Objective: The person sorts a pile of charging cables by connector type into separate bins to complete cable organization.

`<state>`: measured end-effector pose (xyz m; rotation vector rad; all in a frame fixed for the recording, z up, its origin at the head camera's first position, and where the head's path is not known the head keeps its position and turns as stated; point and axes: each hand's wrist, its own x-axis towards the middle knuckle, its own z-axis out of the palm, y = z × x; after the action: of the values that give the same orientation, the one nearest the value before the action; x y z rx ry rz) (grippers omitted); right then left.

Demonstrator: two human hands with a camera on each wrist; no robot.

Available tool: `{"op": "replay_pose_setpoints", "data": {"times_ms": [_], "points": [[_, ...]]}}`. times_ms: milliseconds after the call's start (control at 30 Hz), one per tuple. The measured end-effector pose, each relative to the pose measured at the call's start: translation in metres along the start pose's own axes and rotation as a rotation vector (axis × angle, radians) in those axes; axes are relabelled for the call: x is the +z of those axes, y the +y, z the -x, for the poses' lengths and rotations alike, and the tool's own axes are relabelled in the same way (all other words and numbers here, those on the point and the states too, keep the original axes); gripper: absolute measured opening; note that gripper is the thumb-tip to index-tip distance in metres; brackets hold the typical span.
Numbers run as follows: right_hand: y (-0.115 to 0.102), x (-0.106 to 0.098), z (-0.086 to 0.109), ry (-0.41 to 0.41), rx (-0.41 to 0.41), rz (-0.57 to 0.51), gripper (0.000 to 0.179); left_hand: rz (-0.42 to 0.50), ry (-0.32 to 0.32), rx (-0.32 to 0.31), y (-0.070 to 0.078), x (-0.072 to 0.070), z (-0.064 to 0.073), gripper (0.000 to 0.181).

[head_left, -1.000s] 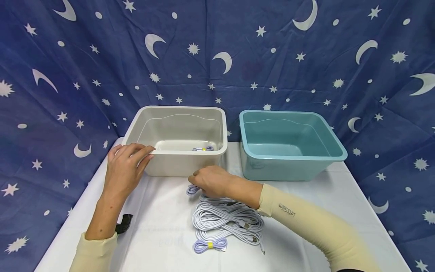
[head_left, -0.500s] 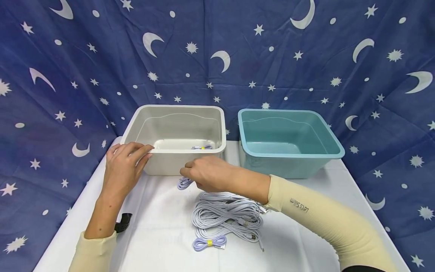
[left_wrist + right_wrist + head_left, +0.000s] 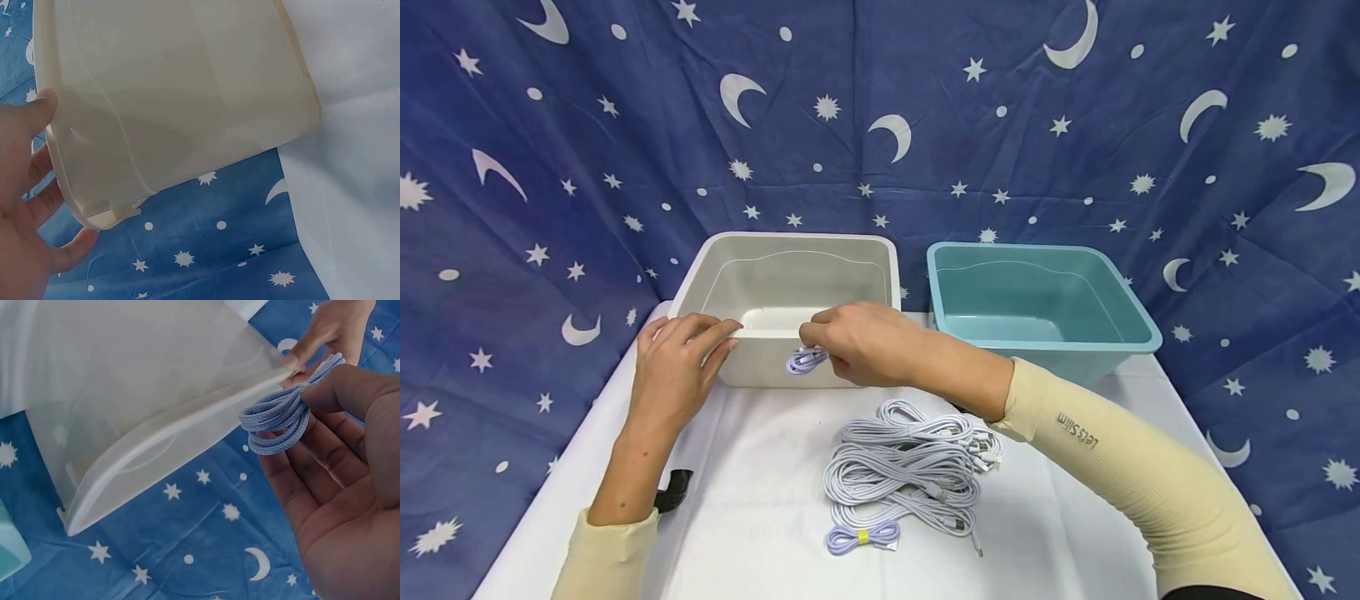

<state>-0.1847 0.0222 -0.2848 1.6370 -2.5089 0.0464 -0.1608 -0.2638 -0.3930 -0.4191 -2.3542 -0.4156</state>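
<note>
My right hand (image 3: 868, 342) pinches a coiled lavender cable (image 3: 807, 360) between thumb and fingers, in front of the near wall of the off-white bin (image 3: 760, 364). In the right wrist view the loops of this cable (image 3: 275, 422) hang from the fingertips close to the bin's rim. My left hand (image 3: 677, 362) grips the front left part of the rim. The left wrist view has its thumb (image 3: 41, 112) on the outer side and the other fingers behind the rim. The right hand hides part of the bin's inside.
A teal bin (image 3: 1045, 343) stands to the right. Several white coiled cables (image 3: 902, 467) lie piled on the white table (image 3: 760, 483). Just in front of them is a lavender cable (image 3: 862, 537) with a yellow tie. A blue curtain (image 3: 820, 67) hangs behind.
My right hand has lifted the lavender cable from beside the pile, up and slightly left to the front of the off-white bin. The left hand has stayed on the rim.
</note>
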Motion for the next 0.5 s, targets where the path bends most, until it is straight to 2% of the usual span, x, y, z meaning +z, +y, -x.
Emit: {"op": "replay_pose_setpoints", "data": {"times_ms": [300,500], "points": [[0.022,-0.006,-0.008,0.002,0.094,-0.021,0.026,-0.001,-0.004,0.004,0.001,0.0,0.0,0.026],[0.04,-0.003,-0.014,0.005,0.139,-0.028,0.025,-0.003,-0.006,0.001,0.001,0.0,-0.001,0.026]]}}
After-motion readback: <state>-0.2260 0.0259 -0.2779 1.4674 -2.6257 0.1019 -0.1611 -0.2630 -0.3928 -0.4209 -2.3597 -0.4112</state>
